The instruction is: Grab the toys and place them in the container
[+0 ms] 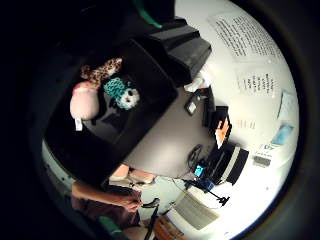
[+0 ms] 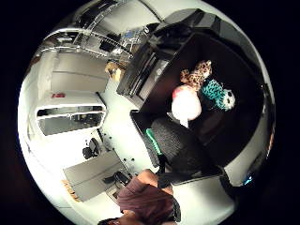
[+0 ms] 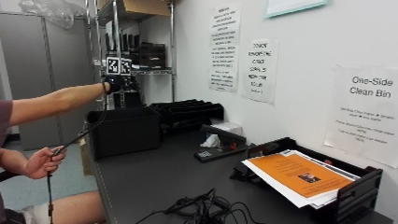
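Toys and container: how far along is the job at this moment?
Three toys already lie inside the black container: a pink plush, a teal owl and a spotted plush. The gloved right hand hovers above the container; whether it holds anything cannot be seen. No toy shows on the table, so little seems left, though parts of the table are out of view.

Bright, even room light, soft focus throughout.
The white wall [image 3: 298,42] glares above the dark desk [image 3: 168,177]; the container [image 3: 124,130] interior stays shadowed beside it; palm views bend at their edges.
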The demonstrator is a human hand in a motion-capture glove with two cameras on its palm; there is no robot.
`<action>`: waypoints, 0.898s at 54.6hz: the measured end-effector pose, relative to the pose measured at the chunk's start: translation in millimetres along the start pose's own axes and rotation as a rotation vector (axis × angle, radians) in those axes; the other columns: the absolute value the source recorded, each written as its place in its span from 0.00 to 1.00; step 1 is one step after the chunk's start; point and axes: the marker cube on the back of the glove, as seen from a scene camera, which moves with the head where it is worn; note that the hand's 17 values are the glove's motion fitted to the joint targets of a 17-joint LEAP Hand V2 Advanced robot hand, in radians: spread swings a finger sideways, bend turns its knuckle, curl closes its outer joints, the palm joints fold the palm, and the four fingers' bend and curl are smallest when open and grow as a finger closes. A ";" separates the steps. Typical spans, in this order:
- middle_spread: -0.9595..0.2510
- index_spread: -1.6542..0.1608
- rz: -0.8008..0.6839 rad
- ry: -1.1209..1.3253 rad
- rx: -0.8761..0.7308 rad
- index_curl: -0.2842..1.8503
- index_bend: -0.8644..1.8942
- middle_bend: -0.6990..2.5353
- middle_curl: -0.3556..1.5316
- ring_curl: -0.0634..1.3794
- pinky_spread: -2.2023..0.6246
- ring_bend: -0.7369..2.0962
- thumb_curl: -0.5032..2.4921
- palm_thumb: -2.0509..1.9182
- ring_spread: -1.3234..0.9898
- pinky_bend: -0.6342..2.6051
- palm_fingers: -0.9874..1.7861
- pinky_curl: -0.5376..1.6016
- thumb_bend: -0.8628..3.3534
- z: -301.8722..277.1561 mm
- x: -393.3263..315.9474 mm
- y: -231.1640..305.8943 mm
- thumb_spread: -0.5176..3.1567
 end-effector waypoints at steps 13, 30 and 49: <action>0.84 0.83 -0.025 0.025 -0.038 0.18 0.32 0.25 0.31 0.33 0.80 0.34 0.27 0.51 0.58 0.48 0.24 0.42 0.20 0.0 9.1 7.1 0.47; 0.84 0.83 0.015 0.020 -0.042 0.18 0.33 0.25 0.31 0.33 0.80 0.34 0.27 0.51 0.58 0.47 0.25 0.42 0.20 3.0 14.6 8.8 0.48; 0.84 0.83 0.018 0.032 -0.028 0.18 0.33 0.26 0.30 0.34 0.81 0.35 0.27 0.51 0.58 0.47 0.25 0.42 0.20 2.0 12.3 5.8 0.48</action>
